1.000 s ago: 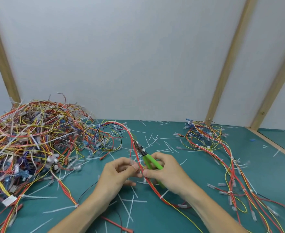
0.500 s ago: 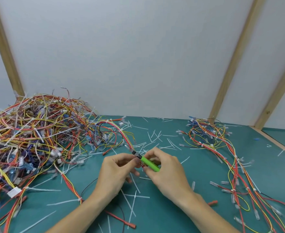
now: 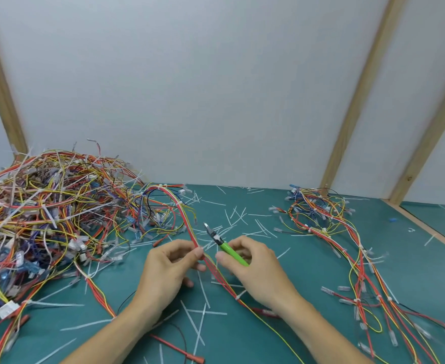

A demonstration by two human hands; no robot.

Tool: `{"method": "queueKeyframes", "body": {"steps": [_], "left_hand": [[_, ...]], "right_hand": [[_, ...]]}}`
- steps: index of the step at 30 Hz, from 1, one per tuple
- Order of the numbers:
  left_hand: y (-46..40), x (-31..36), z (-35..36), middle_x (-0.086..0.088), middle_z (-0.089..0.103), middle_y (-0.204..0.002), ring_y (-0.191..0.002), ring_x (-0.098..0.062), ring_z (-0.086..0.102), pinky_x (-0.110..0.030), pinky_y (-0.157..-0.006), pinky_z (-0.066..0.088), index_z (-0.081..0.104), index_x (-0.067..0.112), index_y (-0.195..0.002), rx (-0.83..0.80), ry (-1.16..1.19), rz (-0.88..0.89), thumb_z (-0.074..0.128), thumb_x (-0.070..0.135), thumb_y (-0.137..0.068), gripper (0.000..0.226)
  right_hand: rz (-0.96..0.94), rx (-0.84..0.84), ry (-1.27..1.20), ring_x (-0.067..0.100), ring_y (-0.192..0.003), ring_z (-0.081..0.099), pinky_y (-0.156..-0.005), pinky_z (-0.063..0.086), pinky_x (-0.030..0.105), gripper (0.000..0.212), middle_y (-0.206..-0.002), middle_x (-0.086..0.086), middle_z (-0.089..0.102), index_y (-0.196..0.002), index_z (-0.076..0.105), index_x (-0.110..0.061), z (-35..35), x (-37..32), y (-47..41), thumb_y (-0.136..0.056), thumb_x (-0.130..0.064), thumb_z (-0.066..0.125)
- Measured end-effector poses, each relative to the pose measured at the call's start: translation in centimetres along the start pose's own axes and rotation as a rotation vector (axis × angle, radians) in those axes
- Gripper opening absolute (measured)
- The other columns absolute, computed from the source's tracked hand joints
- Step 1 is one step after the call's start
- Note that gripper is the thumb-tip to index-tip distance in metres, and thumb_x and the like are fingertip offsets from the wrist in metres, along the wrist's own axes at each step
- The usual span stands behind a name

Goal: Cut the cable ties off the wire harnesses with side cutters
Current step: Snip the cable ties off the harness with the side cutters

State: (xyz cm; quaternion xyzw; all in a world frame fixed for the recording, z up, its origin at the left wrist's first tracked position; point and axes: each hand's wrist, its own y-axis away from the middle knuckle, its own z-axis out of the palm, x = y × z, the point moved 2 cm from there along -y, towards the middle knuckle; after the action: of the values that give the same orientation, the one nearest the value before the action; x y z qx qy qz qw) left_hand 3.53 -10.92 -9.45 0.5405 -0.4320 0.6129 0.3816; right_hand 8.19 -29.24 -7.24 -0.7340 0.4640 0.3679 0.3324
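Teal table [image 3: 308, 271], white wall [image 3: 189, 88] behind

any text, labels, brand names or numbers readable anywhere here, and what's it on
None can be read.
Side cutters: green handle and dark head show no legible brand or marking.
White connector at the left pile's near edge: no print visible; too small and blurred to tell.
Wire harnesses and loose cut ties: no tags or printing visible.
Wall panels and mat: no signs or marks.
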Motion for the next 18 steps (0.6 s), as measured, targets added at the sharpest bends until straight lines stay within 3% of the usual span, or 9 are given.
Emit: {"method": "queueKeyframes", "body": {"steps": [6, 11, 18], "left_hand": [[-0.5, 0.2, -0.7, -0.013, 0.077, -0.082, -0.07, -0.016, 0.074, -0.023, -0.049, 0.053, 0.071, 0.001, -0.093, 0.08, 0.097, -0.001, 0.069, 0.006, -0.09, 0.006], [-0.4, 0.4, -0.6, -0.016, 0.076, -0.08, -0.068, -0.014, 0.073, -0.023, -0.053, 0.056, 0.071, -0.003, -0.096, 0.084, 0.138, 0.022, 0.069, 0.005, -0.09, 0.01], [-0.3, 0.4, -0.5, -0.019, 0.074, -0.079, -0.069, -0.017, 0.073, -0.026, -0.058, 0.059, 0.071, -0.003, -0.096, 0.084, 0.191, 0.024, 0.069, 0.004, -0.089, 0.01]], "right_hand": [[0.12, -0.166, -0.095, 0.013, -0.07, 0.069, -0.072, 0.053, 0.035, 0.032, -0.089, -0.003, 0.079, -0.092, 0.07, -0.02, -1.4, 0.2, -0.3, -0.096, -0.052, 0.066], [0.203, -0.267, -0.232, 0.022, -0.063, 0.065, -0.055, 0.05, 0.03, 0.039, -0.089, 0.006, 0.078, -0.09, 0.066, -0.011, -1.8, 0.0, -0.1, -0.083, -0.05, 0.063], [0.189, -0.318, -0.235, 0.025, -0.071, 0.069, -0.055, 0.05, 0.028, 0.046, -0.091, 0.006, 0.078, -0.095, 0.068, -0.007, -1.5, 0.0, 0.0, -0.082, -0.05, 0.063]]}}
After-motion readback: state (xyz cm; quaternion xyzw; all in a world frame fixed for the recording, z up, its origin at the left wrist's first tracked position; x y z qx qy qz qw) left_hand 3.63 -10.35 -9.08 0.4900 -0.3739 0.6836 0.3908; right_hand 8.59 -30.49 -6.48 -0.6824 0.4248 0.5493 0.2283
